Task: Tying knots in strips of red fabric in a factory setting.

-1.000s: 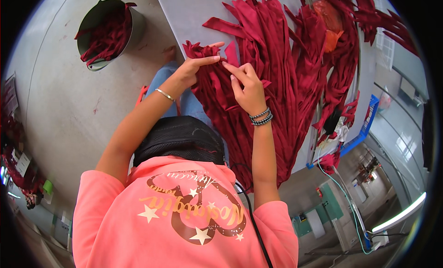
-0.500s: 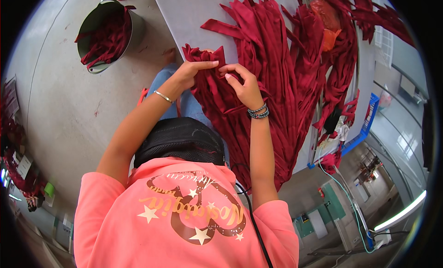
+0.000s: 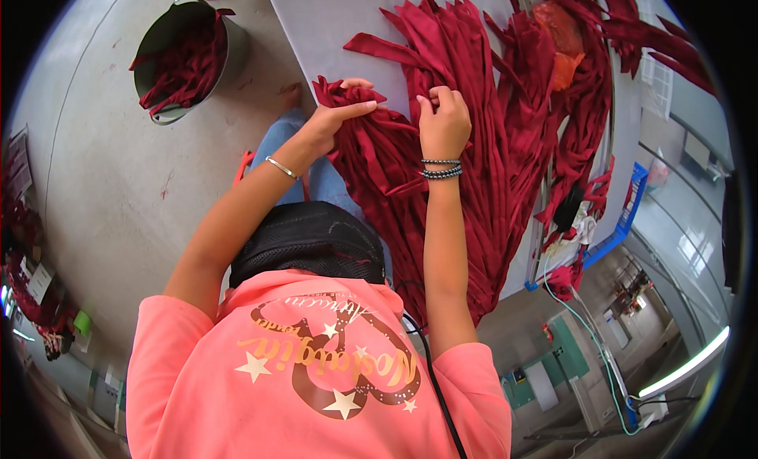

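A gathered bunch of dark red fabric strips (image 3: 369, 139) is in my left hand (image 3: 335, 121), whose thumb lies across the top while the fingers wrap behind. From there the strips hang down over my lap. To its right, my right hand (image 3: 446, 126) is closed with curled fingers at the long pile of dark red strips (image 3: 466, 56) on the table. What lies between those fingertips is hidden.
The pale grey table (image 3: 316, 32) carries more red strips and an orange-red plastic bag (image 3: 560, 40). On the floor at far left stands a dark green bucket (image 3: 234, 52) with red cloth inside. A blue plastic rack (image 3: 624, 222) is at the table's right side.
My right hand has moved away from the bunch, rightward onto the pile, and its fingers have curled in. My left hand keeps hold of the bunch in nearly the same place.
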A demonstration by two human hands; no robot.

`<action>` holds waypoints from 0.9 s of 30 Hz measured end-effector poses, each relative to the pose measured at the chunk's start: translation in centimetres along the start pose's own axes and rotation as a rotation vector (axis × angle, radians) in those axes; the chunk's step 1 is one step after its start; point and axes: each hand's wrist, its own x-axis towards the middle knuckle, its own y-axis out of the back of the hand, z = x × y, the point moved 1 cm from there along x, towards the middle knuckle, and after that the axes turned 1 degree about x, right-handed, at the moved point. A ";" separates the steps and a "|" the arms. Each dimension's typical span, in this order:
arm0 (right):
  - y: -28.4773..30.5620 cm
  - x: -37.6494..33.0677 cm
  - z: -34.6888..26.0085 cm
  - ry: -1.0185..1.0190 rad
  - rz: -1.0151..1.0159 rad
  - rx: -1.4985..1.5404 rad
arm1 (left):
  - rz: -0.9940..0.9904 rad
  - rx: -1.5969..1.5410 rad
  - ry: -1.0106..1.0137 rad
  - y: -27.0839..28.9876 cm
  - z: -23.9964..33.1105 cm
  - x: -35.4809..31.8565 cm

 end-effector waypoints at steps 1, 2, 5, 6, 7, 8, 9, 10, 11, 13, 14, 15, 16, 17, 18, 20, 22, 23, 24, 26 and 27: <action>0.0 -0.1 0.4 -0.002 0.002 -0.004 | -0.001 0.063 -0.012 -0.6 0.1 0.0; 0.2 -0.1 -0.2 -0.108 0.004 0.239 | 0.004 0.063 -0.015 -0.5 0.2 -0.1; 0.3 -0.1 -2.0 -0.085 0.009 0.595 | 0.042 0.128 -0.033 -0.7 0.2 0.0; 0.3 -0.3 -2.4 0.003 -0.027 0.639 | 0.059 0.106 -0.034 -1.0 0.1 0.0; 0.3 -0.6 -2.7 0.014 -0.153 0.686 | 0.076 0.084 -0.035 -1.3 0.1 0.0; 0.2 -0.8 -3.0 0.051 -0.207 0.653 | 0.114 0.066 -0.044 -1.3 0.0 0.2; 0.3 -0.9 -3.0 0.051 -0.206 0.653 | 0.113 0.066 -0.044 -1.2 0.0 0.2; 0.5 -1.0 -2.9 0.067 -0.243 0.665 | 0.149 0.058 -0.001 -1.1 -0.1 0.1; 0.7 -1.0 -2.8 0.084 -0.279 0.677 | 0.184 0.051 0.041 -0.9 -0.2 0.1; 0.5 -1.2 -2.1 -0.063 -0.374 0.858 | 0.189 0.075 0.030 -0.1 -0.5 0.5; 0.3 -1.4 -1.9 -0.226 -0.417 1.013 | 0.192 0.098 0.024 -0.3 -0.5 0.5; 0.4 -1.0 -1.2 -0.288 -0.415 0.950 | 0.193 0.097 0.024 -0.5 -0.5 0.5; 0.3 -0.7 -0.7 -0.322 -0.311 0.769 | 0.191 0.032 0.030 -0.7 -0.5 0.5; 0.3 0.0 -0.2 -0.137 -0.124 0.528 | 0.186 -0.032 0.038 -1.0 -0.4 0.5; 0.4 0.4 0.2 -0.073 -0.055 0.321 | 0.184 -0.032 0.041 -1.3 -0.3 0.5; -0.6 1.1 0.3 0.032 0.027 0.064 | 0.176 0.041 0.016 -1.4 0.1 0.5; -1.0 0.9 0.0 0.007 0.006 0.005 | 0.153 0.019 -0.017 -1.3 -0.1 0.4; -1.2 0.9 -0.1 0.055 0.036 0.004 | 0.129 -0.005 -0.050 -1.1 -0.2 0.4; -1.3 0.9 -0.1 0.102 0.066 0.003 | 0.129 -0.005 -0.054 -1.0 -0.4 0.5; -1.1 0.5 -0.3 0.025 0.100 0.166 | 0.127 0.063 -0.048 -0.9 -0.5 0.5; -0.9 0.4 -0.5 -0.031 0.088 0.275 | 0.132 0.063 -0.048 -0.9 -0.5 0.5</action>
